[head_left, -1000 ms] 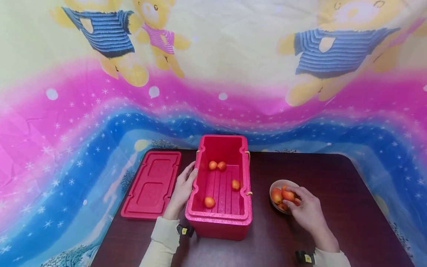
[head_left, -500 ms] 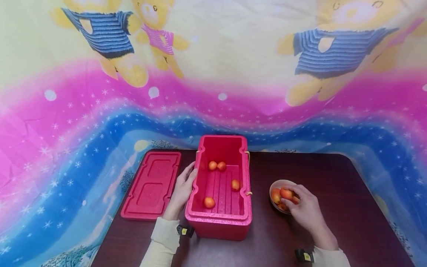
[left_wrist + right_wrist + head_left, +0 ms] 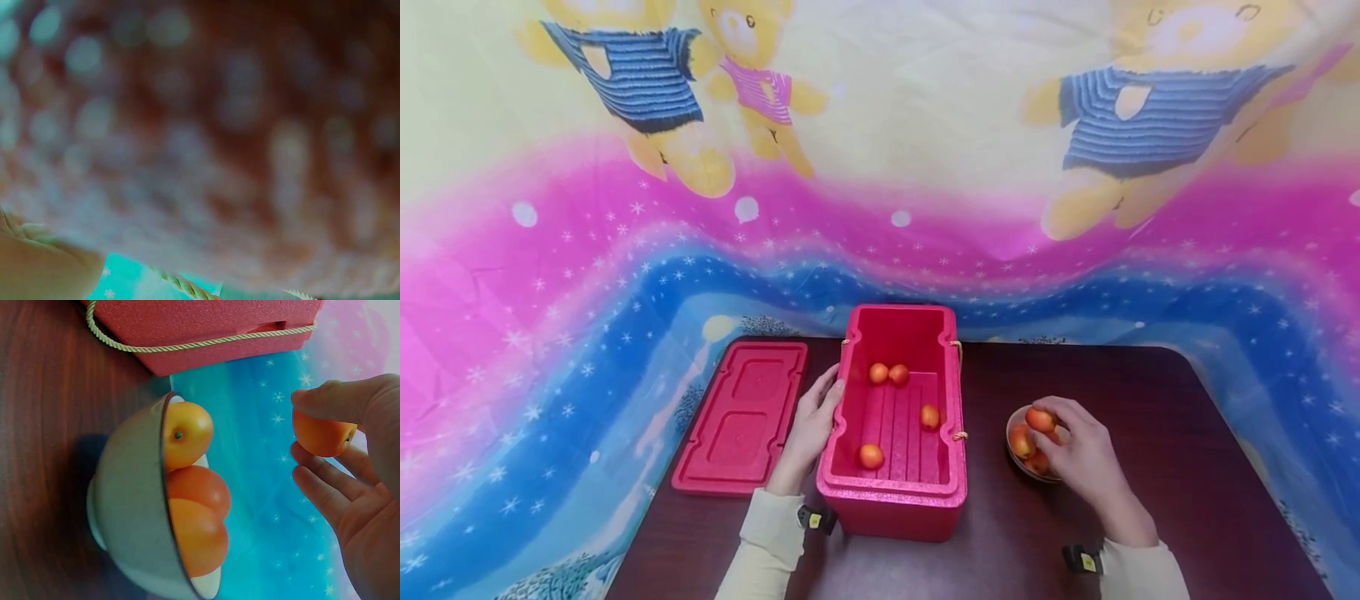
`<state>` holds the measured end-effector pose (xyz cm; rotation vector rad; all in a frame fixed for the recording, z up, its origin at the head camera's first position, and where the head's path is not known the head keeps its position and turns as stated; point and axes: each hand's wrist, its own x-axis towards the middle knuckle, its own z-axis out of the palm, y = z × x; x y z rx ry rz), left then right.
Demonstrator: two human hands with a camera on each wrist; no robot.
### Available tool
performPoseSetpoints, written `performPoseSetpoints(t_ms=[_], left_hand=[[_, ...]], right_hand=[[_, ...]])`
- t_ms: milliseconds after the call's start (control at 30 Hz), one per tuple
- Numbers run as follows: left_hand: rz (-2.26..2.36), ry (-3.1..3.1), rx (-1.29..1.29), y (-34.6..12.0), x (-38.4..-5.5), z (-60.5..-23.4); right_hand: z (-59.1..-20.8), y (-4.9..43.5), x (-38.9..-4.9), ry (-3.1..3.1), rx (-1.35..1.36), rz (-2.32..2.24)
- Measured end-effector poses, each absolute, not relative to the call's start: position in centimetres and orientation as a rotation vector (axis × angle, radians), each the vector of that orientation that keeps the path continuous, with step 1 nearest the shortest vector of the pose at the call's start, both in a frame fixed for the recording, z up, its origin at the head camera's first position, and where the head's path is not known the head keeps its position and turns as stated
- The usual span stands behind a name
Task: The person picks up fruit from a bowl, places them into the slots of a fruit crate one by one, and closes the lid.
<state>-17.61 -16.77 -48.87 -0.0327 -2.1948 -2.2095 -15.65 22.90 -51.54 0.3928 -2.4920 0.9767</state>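
Observation:
In the head view my right hand (image 3: 1090, 454) pinches a small round orange-red fruit (image 3: 1040, 419) just over a bowl (image 3: 1017, 463). The right wrist view shows this fruit (image 3: 322, 432) between thumb and fingertips, apart from the bowl (image 3: 128, 487). Several like fruits (image 3: 195, 534) lie in the bowl. My left hand (image 3: 808, 425) rests against the left side of a deep red box (image 3: 895, 512), its fingers extended along the wall. The box has no lid on, and several fruits (image 3: 871, 456) lie spread over its ribbed floor. Blur fills most of the left wrist view.
A red lid (image 3: 741, 417) lies flat on the dark brown table (image 3: 1015, 550), left of the box. Rope (image 3: 187, 347) runs along the box's side. Behind the table hangs a patterned cloth (image 3: 910, 192).
My right hand has lifted the pinched fruit slightly up from the others in the bowl. The left hand and the box have stayed put.

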Motion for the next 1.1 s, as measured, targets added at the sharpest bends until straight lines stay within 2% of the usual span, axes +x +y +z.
performPoseSetpoints(t_ms=[767,1100], left_hand=[[-2.227,-2.197,-0.025,-16.8,-17.8,-49.0],[-2.219,-2.191,-0.021,-16.8,-17.8,-49.1]], right_hand=[[-48.3,21.4,-18.2,-2.419,0.557,0.991],[-46.8,20.1,-18.8,-2.433,0.549,0.982]])
